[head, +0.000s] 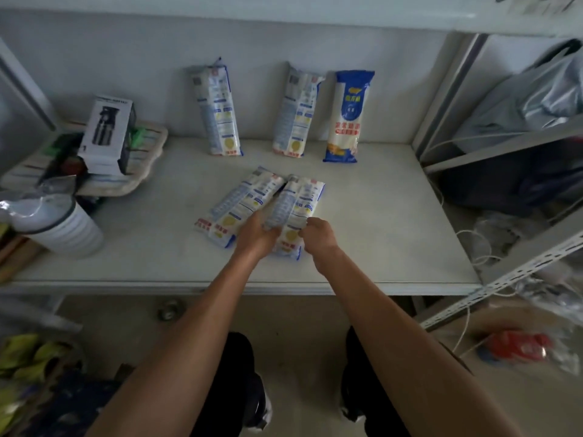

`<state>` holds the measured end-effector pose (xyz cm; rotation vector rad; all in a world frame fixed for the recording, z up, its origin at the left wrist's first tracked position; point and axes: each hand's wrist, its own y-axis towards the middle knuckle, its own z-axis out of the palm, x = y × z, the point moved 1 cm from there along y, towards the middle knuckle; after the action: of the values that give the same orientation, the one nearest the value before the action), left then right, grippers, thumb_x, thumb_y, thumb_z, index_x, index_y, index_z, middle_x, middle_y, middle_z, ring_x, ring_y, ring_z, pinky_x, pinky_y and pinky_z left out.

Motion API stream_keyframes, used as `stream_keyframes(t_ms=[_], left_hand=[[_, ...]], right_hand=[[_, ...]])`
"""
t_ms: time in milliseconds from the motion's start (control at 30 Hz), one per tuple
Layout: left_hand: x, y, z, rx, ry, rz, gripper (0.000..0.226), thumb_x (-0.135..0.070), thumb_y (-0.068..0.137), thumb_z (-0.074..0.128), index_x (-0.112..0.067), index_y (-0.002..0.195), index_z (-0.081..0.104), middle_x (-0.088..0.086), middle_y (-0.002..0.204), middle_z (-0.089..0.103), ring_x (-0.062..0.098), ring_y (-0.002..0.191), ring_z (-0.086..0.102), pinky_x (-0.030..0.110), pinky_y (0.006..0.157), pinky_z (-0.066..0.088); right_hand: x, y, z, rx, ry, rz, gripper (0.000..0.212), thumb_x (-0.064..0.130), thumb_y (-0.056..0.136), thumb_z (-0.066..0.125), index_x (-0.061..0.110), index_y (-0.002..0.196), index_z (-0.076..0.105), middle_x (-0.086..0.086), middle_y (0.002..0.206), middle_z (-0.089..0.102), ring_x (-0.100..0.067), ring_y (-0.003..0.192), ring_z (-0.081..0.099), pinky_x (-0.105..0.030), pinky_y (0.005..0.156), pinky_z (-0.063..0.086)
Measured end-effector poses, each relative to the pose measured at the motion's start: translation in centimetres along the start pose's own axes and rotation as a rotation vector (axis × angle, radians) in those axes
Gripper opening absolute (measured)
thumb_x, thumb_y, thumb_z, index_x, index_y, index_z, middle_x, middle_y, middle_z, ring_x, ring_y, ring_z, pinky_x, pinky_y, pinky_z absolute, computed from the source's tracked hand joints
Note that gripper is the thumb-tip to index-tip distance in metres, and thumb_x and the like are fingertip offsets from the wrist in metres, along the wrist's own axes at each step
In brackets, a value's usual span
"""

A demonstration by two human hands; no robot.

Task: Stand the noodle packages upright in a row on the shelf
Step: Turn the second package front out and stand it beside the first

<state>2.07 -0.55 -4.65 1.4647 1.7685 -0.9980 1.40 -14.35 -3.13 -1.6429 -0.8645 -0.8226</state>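
Both our hands are down on one flat noodle pack, three packs already standing.

Our left hand is clamped on the near end of the right flat pack and our right hand pinches its right edge (fingers mostly hidden, so we can't tell how tight). That pack lies near the front of the white shelf, touching a second flat pack just to its left. At the back, leaning on the wall, we've got a left white pack, well apart from a middle white pack, with a blue pack just beside that one. Off left sits a black-and-white box and a white canister.
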Motion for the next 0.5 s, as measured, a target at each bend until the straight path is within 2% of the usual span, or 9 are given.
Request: stream_keyframes(t_ms=[67,133,233,267,333,367,433,500], left_hand=[[0.0,0.2,-0.2,0.048,-0.123,-0.070,0.028,-0.025,0.091,0.068,-0.017,0.118,0.067,0.001,0.099,0.073,0.021,0.091,0.070,0.034,0.079,0.055],[0.1,0.2,-0.3,0.084,-0.183,-0.129,0.014,-0.025,0.094,0.067,-0.013,0.100,0.071,-0.003,0.081,0.068,0.015,0.077,0.064,0.030,0.073,0.049],[-0.1,0.1,-0.6,0.123,-0.257,-0.219,0.011,-0.018,0.094,0.067,-0.008,0.091,0.071,0.000,0.074,0.067,0.014,0.067,0.061,0.023,0.055,0.044],[-0.3,0.1,-0.7,0.122,-0.288,-0.242,0.007,-0.014,0.092,0.068,-0.007,0.091,0.070,0.001,0.074,0.066,0.014,0.065,0.060,0.021,0.051,0.043],[-0.6,0.2,-0.7,0.107,-0.359,-0.265,0.003,-0.010,0.091,0.069,-0.007,0.091,0.070,0.005,0.078,0.068,0.016,0.067,0.062,0.022,0.051,0.045],[-1.0,0.1,-0.8,0.086,-0.393,-0.266,0.003,-0.010,0.091,0.068,-0.008,0.091,0.070,0.006,0.079,0.069,0.016,0.066,0.062,0.024,0.053,0.046],[-1.7,-0.2,-1.0,0.034,-0.486,-0.261,0.004,-0.010,0.091,0.067,-0.008,0.089,0.069,0.007,0.075,0.068,0.016,0.062,0.062,0.027,0.054,0.047],[-2.4,-0.7,-1.2,0.026,-0.610,-0.245,0.007,-0.009,0.090,0.067,-0.008,0.082,0.069,0.007,0.069,0.067,0.018,0.058,0.060,0.027,0.052,0.047]], right_hand=[[-0.3,0.3,0.0,-0.005,0.146,0.035,0.041,-0.005,0.089,0.047,0.013,0.125,0.054,-0.005,0.086,0.060,-0.014,0.069,0.056,-0.024,0.058,0.044],[-0.4,0.6,-0.2,0.040,0.187,0.018,0.046,-0.011,0.088,0.046,0.009,0.129,0.052,-0.012,0.093,0.063,-0.021,0.075,0.061,-0.025,0.060,0.050],[-0.7,1.4,-0.8,0.090,0.151,-0.020,0.044,-0.014,0.088,0.046,0.006,0.126,0.054,-0.008,0.080,0.064,-0.017,0.070,0.060,-0.023,0.063,0.052],[-0.8,1.7,-1.2,0.080,0.114,-0.026,0.043,-0.011,0.085,0.048,0.006,0.124,0.056,-0.009,0.080,0.065,-0.019,0.071,0.060,-0.027,0.067,0.054],[-1.2,2.3,-2.0,0.081,0.058,-0.051,0.051,-0.007,0.079,0.048,0.008,0.126,0.060,-0.016,0.087,0.069,-0.026,0.075,0.062,-0.038,0.077,0.055],[-1.2,2.5,-2.3,0.097,0.033,-0.082,0.055,-0.011,0.080,0.045,0.009,0.128,0.061,-0.018,0.092,0.069,-0.027,0.079,0.062,-0.038,0.079,0.054],[-1.4,3.1,-3.2,0.042,-0.225,-0.323,0.064,-0.017,0.078,0.046,0.013,0.133,0.061,-0.016,0.104,0.067,-0.027,0.088,0.063,-0.033,0.081,0.054],[-1.9,3.3,-3.7,-0.081,-0.594,-0.665,0.075,-0.009,0.071,0.063,0.023,0.138,0.056,-0.014,0.124,0.062,-0.031,0.103,0.061,-0.039,0.087,0.054]])
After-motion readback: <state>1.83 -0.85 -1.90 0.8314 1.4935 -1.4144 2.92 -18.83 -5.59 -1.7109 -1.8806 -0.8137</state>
